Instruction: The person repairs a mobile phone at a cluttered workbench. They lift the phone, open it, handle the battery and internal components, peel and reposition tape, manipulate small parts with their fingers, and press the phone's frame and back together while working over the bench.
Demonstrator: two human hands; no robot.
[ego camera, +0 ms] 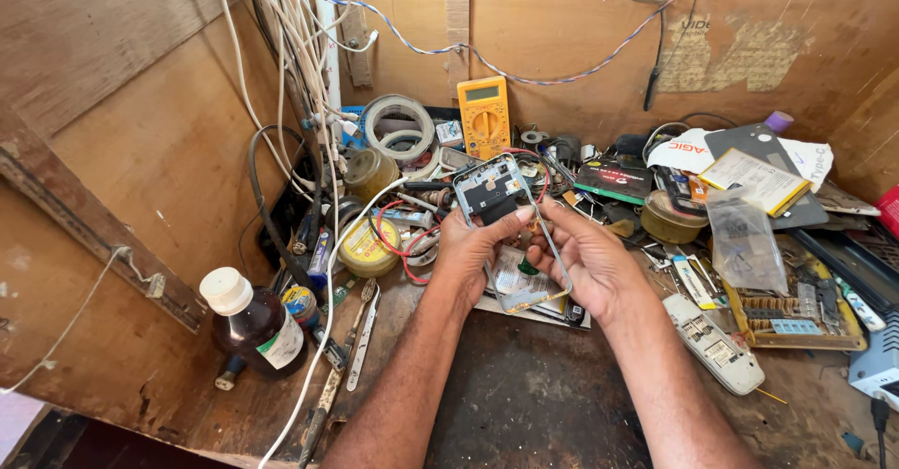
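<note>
At the bottom of the frame the dark, scuffed counter (524,403) lies bare between two forearms. Just above, in the centre, the left hand (468,249) and right hand (590,263) both grip an opened phone frame (506,230), held tilted over the counter, the left thumb on its circuit board and the right fingers along its right edge. At lower left a brown bottle with a white cap (251,324) stands beside a pair of tweezers (363,338) and a white cable. At lower right a white remote (714,343) lies near a tray of small tool bits (796,315). Further back, clutter covers the counter: a round tin (367,249), a clear plastic bag (744,240), and rolls of tape (401,127). A yellow multimeter (484,118) leans on the plywood back wall (581,29) at the top, where wires hang; another plywood wall closes the left.
</note>
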